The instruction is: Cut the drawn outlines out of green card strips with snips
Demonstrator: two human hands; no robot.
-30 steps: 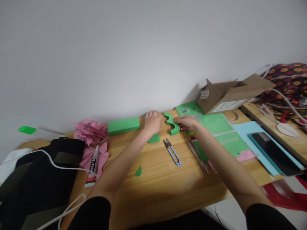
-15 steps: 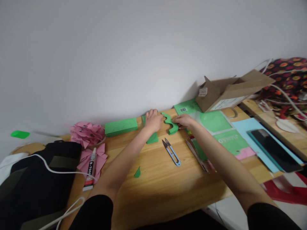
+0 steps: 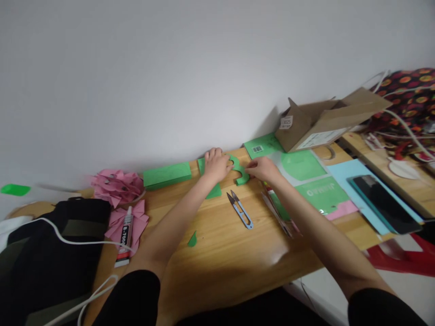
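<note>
My left hand (image 3: 216, 165) lies palm down over a flat green paper piece (image 3: 214, 192), its fingers spread. Its thumb side reaches the upper left end of a wavy green paper cut-out (image 3: 243, 175), which looks several layers thick. My right hand (image 3: 264, 169) pinches the right edge of that cut-out, with the fingertips partly hidden. Blue thread snips (image 3: 243, 212) lie just below, blades pointing up and left. A small green paper scrap (image 3: 192, 239) sits nearer to me.
Left: a folded green paper strip (image 3: 167, 174), pink paper flowers (image 3: 117, 185), a glue tube (image 3: 125, 237) and a black bag (image 3: 83, 231). Right: a cardboard box (image 3: 316, 124), green sheets in clear sleeves (image 3: 314, 194) and a phone (image 3: 384, 203) on light-blue paper. A wall borders the back.
The view has shifted slightly, so everything sits a little differently in it. My left hand has come closer to the wavy cut-out; my right hand keeps its pinch there.
</note>
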